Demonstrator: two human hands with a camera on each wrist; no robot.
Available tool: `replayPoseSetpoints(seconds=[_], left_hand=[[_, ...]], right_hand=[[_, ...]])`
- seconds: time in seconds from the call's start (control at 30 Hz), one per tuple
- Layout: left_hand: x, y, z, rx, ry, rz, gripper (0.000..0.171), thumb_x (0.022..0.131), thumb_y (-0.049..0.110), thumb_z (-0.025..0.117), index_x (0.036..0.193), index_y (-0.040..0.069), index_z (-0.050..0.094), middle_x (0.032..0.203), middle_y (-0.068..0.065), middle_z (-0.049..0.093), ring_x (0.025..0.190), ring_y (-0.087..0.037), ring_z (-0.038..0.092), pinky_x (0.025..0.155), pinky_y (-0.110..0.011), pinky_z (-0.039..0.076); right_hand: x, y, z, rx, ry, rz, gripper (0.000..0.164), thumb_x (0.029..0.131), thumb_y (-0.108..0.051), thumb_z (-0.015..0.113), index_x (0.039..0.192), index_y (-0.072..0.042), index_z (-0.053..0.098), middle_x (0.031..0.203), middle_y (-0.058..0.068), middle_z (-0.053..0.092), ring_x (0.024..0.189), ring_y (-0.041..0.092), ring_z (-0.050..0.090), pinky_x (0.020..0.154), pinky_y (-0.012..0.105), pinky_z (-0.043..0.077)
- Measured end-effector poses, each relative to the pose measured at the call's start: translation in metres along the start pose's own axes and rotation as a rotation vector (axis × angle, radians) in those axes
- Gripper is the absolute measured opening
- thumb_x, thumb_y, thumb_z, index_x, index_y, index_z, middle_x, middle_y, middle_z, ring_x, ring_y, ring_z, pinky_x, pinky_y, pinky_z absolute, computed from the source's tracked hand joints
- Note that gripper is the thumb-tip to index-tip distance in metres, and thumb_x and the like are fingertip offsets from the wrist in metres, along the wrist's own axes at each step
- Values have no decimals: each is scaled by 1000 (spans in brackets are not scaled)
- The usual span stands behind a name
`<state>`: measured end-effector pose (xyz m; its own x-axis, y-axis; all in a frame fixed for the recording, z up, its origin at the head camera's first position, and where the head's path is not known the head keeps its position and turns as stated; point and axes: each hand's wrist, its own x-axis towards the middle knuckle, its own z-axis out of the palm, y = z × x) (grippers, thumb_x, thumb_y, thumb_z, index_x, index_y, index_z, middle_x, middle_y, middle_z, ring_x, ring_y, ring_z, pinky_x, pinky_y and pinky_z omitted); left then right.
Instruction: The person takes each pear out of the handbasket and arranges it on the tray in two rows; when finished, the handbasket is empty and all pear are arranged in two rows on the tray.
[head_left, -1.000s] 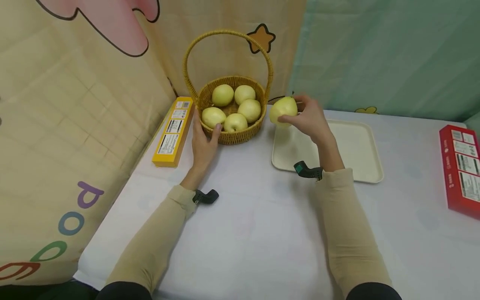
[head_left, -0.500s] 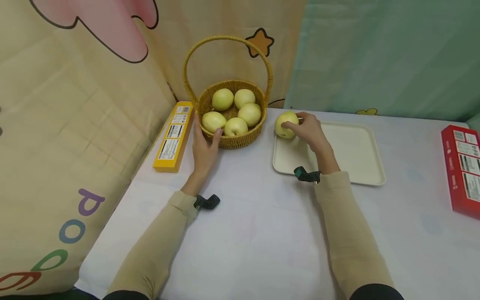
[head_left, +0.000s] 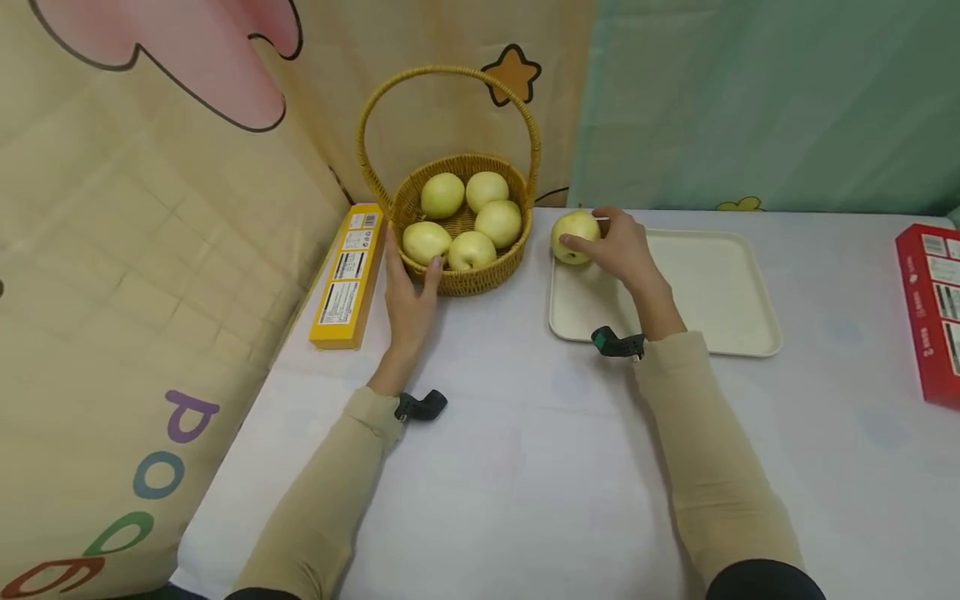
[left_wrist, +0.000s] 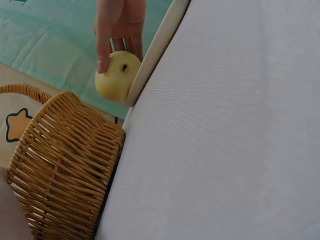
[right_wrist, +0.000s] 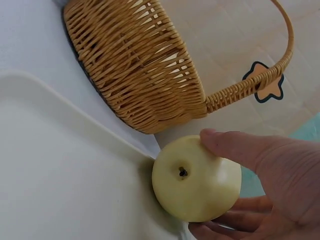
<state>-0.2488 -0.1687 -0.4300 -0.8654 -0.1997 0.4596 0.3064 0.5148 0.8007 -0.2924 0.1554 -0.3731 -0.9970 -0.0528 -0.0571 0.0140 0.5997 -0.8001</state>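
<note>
My right hand (head_left: 626,254) pinches a round pale yellow-green pear (head_left: 576,236) between thumb and fingers, at the far left corner of the cream tray (head_left: 712,292). In the right wrist view, the pear (right_wrist: 192,180) sits right at the tray's rim, its dark-centred end facing the camera. My left hand (head_left: 408,308) rests against the front left of the wicker basket (head_left: 472,283), thumb at the rim and straight fingers along its outer side. Inside the basket lie several similar pears (head_left: 498,223). The left wrist view shows the basket's woven side (left_wrist: 65,165) and the pear beyond it.
A yellow box (head_left: 348,279) lies left of the basket, and a red box (head_left: 930,312) stands at the far right. The basket's tall handle (head_left: 448,71) arches over the fruit. A printed curtain (head_left: 750,108) hangs behind the white-covered table (head_left: 510,467).
The right hand has lowered the pear from beside the basket to the tray's far left corner and still pinches it. My left hand has stayed at the basket.
</note>
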Motion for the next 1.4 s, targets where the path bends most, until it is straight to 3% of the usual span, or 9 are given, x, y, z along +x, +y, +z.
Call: replayPoseSetpoints(seconds=[0.27,0.47,0.67,0.93,1.17,1.4], left_hand=[[-4,2,21,-26,-37,7,89,105,43,59,170,7,10,177,-9,16,163,-18,17,132,-36,18],[-1,4,6,13,5,22,88,105,42,59,169,5,12,177,-12,18,162,-19,19,132,-36,19],[4,3,-11,39,2,16,88,105,42,59,169,5,12,177,-12,17,162,-19,18,132,-37,18],[1,-2,-5,40,-8,13,88,105,44,57,169,4,12,177,-12,16,163,-19,17,132,-36,17],[-1,0,0,35,-15,15,88,105,43,58,169,5,12,177,-13,17,163,-20,18,132,-38,17],[-2,0,-5,47,9,24,87,105,41,59,169,3,13,176,-13,18,162,-22,19,132,-39,19]], right_hand=[[-12,3,-24,-65,-42,42,105,90,-41,82,164,3,22,158,32,46,144,46,45,117,60,40],[-8,-10,-17,-35,-67,19,105,91,-53,78,164,2,25,160,29,45,147,43,44,119,58,40],[-14,-33,-15,-15,-21,-22,100,93,-55,74,165,-1,28,166,23,39,153,39,38,123,55,37],[-35,-59,-20,30,97,-149,82,95,-47,75,157,-3,44,160,17,49,149,32,46,120,51,42],[-39,-68,2,32,37,-245,62,96,-33,77,145,-1,58,146,19,61,139,34,55,115,50,48],[-33,-81,25,107,-104,-323,60,95,-29,79,146,-4,58,149,15,60,140,32,54,117,46,47]])
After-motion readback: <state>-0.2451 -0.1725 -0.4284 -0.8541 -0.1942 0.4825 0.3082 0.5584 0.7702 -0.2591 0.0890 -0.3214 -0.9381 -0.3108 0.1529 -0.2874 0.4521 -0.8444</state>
